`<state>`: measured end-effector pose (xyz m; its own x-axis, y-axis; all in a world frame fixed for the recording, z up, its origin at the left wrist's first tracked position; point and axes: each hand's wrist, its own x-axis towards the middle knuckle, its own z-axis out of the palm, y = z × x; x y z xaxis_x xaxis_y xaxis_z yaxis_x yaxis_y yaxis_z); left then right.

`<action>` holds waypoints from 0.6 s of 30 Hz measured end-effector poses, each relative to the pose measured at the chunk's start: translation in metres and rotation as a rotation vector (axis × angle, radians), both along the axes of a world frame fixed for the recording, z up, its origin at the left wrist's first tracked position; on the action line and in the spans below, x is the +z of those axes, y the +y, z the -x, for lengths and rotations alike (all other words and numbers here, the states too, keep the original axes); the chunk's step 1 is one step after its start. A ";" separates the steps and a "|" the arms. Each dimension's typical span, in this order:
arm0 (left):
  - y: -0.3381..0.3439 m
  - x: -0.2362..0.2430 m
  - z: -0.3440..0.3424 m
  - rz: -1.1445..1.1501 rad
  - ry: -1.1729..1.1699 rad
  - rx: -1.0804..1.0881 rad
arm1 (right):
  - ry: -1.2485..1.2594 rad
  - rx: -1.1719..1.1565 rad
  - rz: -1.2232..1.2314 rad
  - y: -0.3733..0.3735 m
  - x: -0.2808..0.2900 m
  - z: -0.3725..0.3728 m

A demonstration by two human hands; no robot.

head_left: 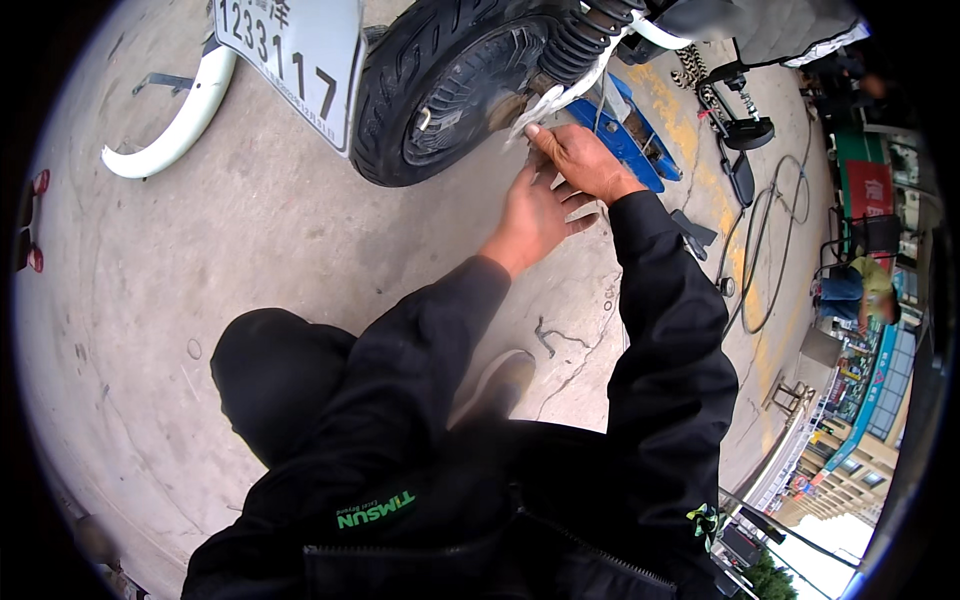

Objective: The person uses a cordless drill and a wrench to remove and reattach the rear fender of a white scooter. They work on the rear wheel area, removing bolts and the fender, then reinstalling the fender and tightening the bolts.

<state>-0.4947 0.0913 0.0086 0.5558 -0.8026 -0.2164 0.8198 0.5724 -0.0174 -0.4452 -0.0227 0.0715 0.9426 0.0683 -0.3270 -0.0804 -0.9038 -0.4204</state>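
At the hub of a scooter's rear wheel [425,105], my right hand [590,160] is closed in a pinch, thumb on top. Its fingertips meet the lower end of a pale, scuffed metal arm [550,103]; what they hold is hidden. Just below, my left hand [535,215] has several fingers spread, and its upper fingertips come close to the right hand's fingers. A black coil-spring shock absorber [590,45] rises above the pale arm. Behind my right hand stands a blue metal stand or jack [625,130].
A white curved fender [185,120] lies on the concrete at left, near the hanging licence plate [295,65]. On the right are a black hose [770,250], a dark loose part [693,232] and a seated person [855,290]. A bent metal piece [550,338] lies near my shoe [505,380].
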 end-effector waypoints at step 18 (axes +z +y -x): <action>0.000 -0.055 0.040 -0.788 -0.490 -0.364 | -0.757 0.343 0.606 0.005 -0.015 0.022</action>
<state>-0.5345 0.0913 -0.0469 0.4750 -0.6673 -0.5737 0.7628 -0.0129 0.6466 -0.4677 -0.0177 0.0564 0.8770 0.3937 0.2754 0.3182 -0.9055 0.2809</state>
